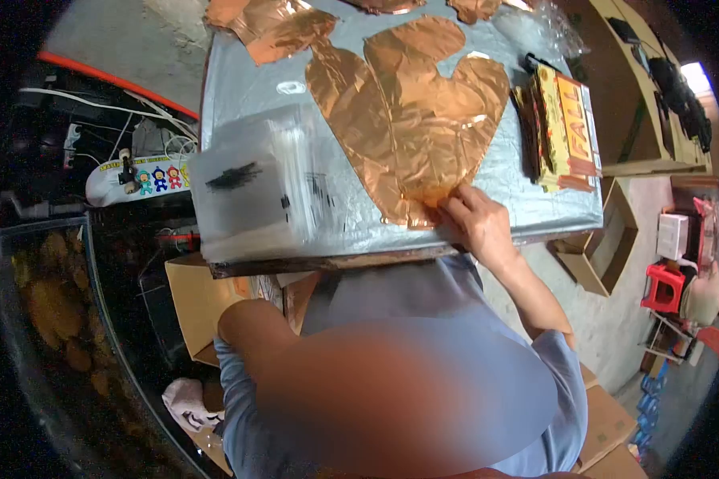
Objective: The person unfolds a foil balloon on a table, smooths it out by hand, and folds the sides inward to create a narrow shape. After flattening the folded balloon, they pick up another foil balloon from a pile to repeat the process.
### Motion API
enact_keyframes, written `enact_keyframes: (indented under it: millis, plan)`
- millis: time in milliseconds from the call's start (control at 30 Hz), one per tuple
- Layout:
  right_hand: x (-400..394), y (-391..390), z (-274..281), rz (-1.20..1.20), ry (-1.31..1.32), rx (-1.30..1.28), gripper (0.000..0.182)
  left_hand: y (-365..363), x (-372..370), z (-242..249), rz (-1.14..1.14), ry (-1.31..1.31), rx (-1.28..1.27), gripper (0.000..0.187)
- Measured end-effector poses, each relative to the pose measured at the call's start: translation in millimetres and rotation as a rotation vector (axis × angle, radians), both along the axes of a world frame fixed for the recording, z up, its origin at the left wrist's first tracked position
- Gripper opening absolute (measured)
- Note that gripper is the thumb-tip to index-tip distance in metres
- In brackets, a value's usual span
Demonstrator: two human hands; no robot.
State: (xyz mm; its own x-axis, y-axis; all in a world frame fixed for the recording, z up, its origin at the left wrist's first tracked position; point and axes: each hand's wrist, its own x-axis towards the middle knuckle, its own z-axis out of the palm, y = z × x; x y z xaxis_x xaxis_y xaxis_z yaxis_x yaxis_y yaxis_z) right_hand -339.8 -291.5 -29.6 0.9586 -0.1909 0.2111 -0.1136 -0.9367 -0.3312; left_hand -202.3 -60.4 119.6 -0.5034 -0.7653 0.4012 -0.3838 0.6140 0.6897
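A large sheet of crinkled copper-coloured foil (423, 104) with rounded lobes lies on the silver-covered table (343, 231). My right hand (475, 223) pinches its lower edge near the table's front. Left of the foil rests a stack of clear plastic bags (252, 188) with black marks. To the right stands a pile of printed packets (563, 132) showing the word FALL. My left forearm hangs below the table's front edge, and the left hand itself is out of sight.
More copper foil (284, 32) lies at the table's far side. An open cardboard box (192, 307) is below the table at left, and another (603, 243) is on the floor at right. A red stool (661, 289) and a skateboard (104, 185) are farther out.
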Motion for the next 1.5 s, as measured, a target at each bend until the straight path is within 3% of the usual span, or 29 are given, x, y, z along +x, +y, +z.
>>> enact_keyframes:
  millis: [1133, 1233, 1333, 1433, 1500]
  plan:
    - [-1, 2, -15, 0.034, 0.027, -0.004, 0.018, -2, -3, -8, 0.039, 0.021, 0.047, 0.047]
    - [0, 2, -17, 0.027, 0.015, -0.001, 0.019, -3, -5, -9, 0.103, 0.095, 0.0, 0.058]
    - [-1, 1, -21, 0.035, 0.01, -0.002, 0.019, -2, -2, -7, 0.038, 0.021, 0.042, 0.047]
    - [1, 3, -15, 0.034, 0.0, -0.001, 0.019, 0, -5, -8, 0.052, 0.003, 0.025, 0.049]
    - [1, 3, -15, 0.037, -0.005, 0.004, 0.019, 2, -11, -12, 0.123, 0.082, -0.005, 0.059]
